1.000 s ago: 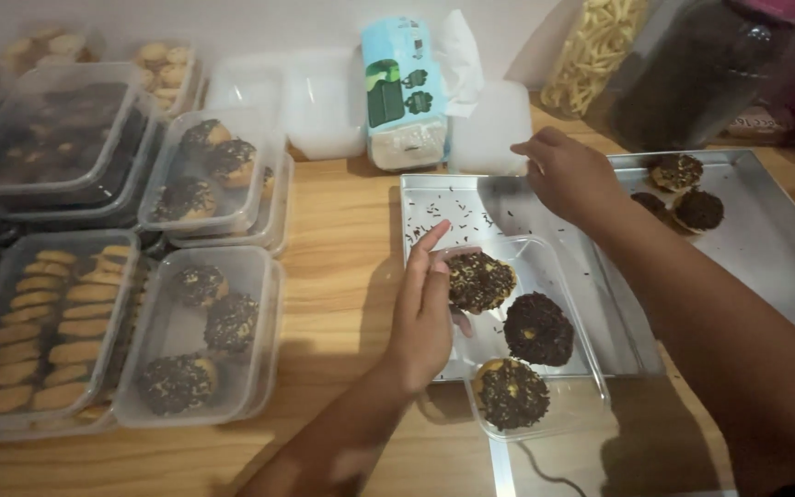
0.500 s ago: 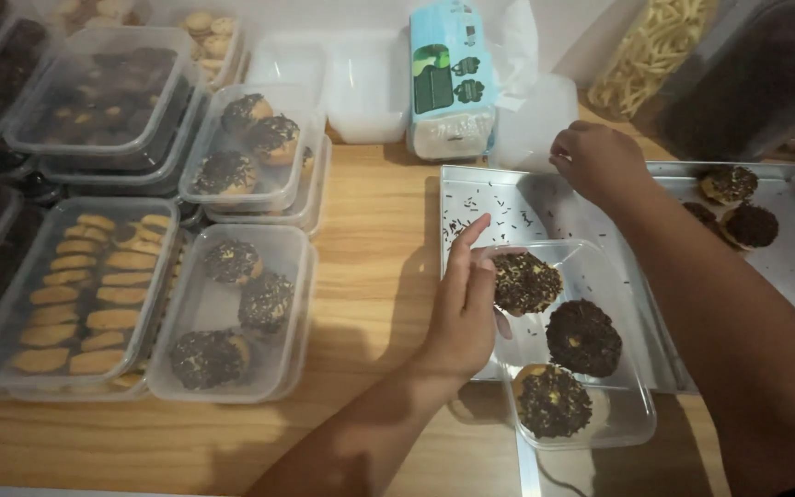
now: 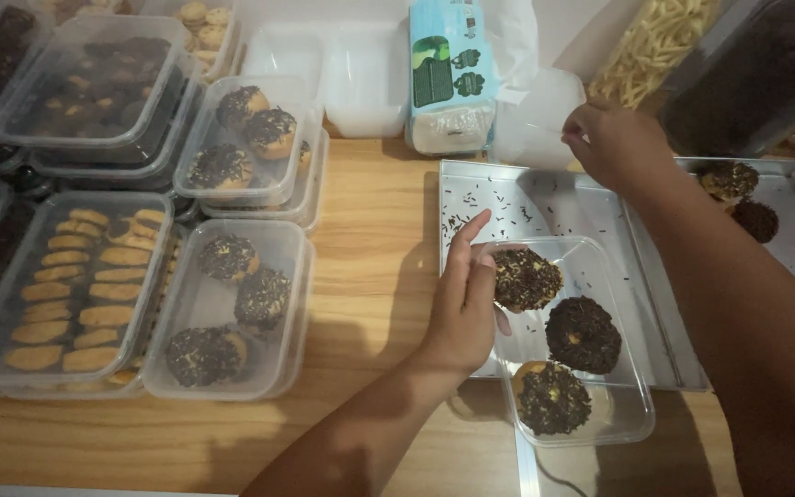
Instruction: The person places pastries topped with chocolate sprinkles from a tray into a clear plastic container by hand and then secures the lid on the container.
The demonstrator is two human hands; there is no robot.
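Right hand [image 3: 614, 138] farther from glossy tub [image 3: 591, 350]

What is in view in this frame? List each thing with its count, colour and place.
doughnuts in the open container: three, dark sprinkled, by the left hand
open container: one, clear, on the tray
tray: one, silver, right of centre
doughnuts at the tray's far end: two, dark
filled containers: several, clear, on the left
box: one, light blue, at the back
lid: one, clear, at the right hand
table: one, wooden
left hand: touching the top doughnut
right hand: at the lid
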